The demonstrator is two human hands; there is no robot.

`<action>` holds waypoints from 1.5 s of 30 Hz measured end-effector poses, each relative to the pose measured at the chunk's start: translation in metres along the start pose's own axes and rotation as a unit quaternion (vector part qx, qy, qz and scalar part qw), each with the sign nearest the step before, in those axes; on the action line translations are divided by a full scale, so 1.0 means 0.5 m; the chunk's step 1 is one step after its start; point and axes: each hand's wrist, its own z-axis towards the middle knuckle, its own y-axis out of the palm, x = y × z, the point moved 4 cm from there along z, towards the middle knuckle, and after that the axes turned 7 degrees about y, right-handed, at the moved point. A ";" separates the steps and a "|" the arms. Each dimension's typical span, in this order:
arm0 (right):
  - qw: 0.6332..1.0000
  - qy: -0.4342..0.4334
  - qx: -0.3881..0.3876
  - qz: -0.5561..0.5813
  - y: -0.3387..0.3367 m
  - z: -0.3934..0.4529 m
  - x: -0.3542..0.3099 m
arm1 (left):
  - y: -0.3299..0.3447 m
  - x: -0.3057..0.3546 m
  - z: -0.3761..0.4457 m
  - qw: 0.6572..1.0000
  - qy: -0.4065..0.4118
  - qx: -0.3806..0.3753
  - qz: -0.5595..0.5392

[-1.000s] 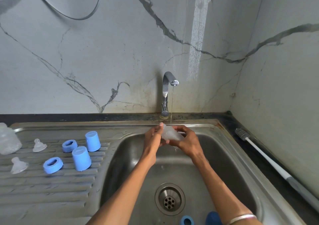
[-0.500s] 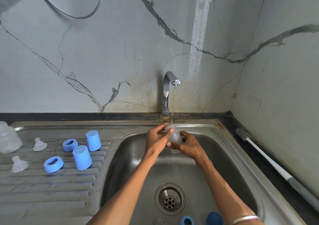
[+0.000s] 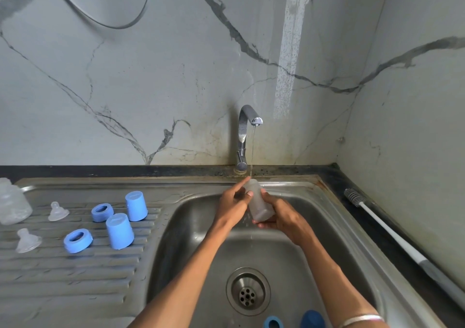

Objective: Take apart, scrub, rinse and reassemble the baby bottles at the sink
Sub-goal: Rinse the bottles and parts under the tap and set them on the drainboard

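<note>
A clear bottle body [image 3: 257, 200] stands nearly upright under the running tap [image 3: 247, 126], its mouth catching the stream. My right hand [image 3: 281, 217] grips its lower half from the right. My left hand [image 3: 232, 203] holds its upper part, thumb on the wall and forefinger reaching toward the mouth. On the draining board lie two blue caps [image 3: 119, 230] [image 3: 136, 206], two blue collar rings [image 3: 78, 240] [image 3: 102, 212], two clear teats [image 3: 27, 240] [image 3: 57, 211] and a second clear bottle [image 3: 11, 203] at the far left.
The steel sink basin [image 3: 289, 264] has a drain [image 3: 247, 291] in the middle. A blue ring [image 3: 273, 322] and a blue cap [image 3: 312, 319] lie at its near edge. A long white bottle brush [image 3: 385, 229] lies on the dark counter at the right.
The bottle has turned from lying sideways to nearly upright under the stream. My right hand slid down to its base and my left hand shifted to its upper part.
</note>
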 end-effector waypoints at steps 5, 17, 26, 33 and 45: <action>0.994 -0.057 0.073 -0.064 -0.012 0.014 -0.005 | -0.007 -0.004 -0.001 0.994 -0.045 0.055 -0.078; 0.966 -0.202 0.147 -0.064 0.005 0.028 -0.027 | -0.012 -0.017 -0.037 0.897 -0.252 0.131 -0.339; 0.967 -0.195 0.137 -0.090 0.011 0.040 -0.023 | 0.020 -0.021 -0.071 0.799 -0.335 0.150 -0.476; 0.960 -0.193 0.146 -0.144 0.034 0.000 -0.042 | -0.005 -0.021 -0.099 0.827 -0.357 0.152 -0.407; 0.892 -0.139 0.131 -0.411 0.075 -0.138 -0.029 | -0.086 0.028 -0.165 0.925 -0.194 0.185 -0.270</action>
